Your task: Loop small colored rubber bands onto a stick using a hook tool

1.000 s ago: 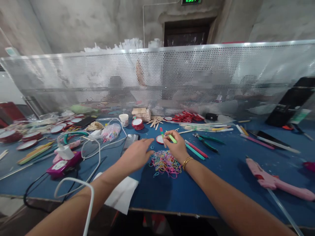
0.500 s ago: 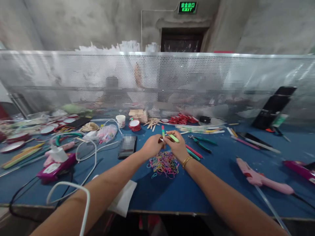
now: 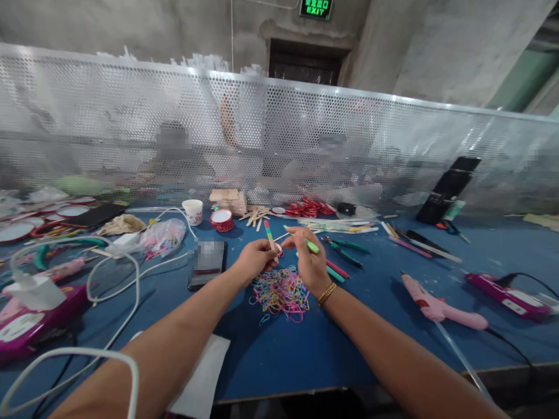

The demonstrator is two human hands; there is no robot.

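My left hand [image 3: 257, 257] is closed on a craft stick [image 3: 269, 234], which stands upright with red, green and blue bands at its upper end. A small ring-like red and white piece [image 3: 278, 250] shows by those fingertips; whether it is held I cannot tell. To the right, my right hand [image 3: 309, 265] grips a light green marker [image 3: 311, 246], its tip directed up and left, apart from the stick. Under and between both hands lies a tangled pile of colourful rubber bands [image 3: 282, 294]. Red and teal markers [image 3: 336, 270] rest just right of my right hand.
A phone [image 3: 207, 265] lies left of my hands, near a paper cup [image 3: 193, 212]. Pliers [image 3: 343, 250] and a pink glue gun [image 3: 441, 305] are to the right. White cables [image 3: 135, 273] loop across the left. A perforated metal screen [image 3: 271, 139] rises behind the table.
My hands have drawn apart: the marker has moved away from the stick, and the stick now tilts slightly left. The whole view has shifted and tilted.
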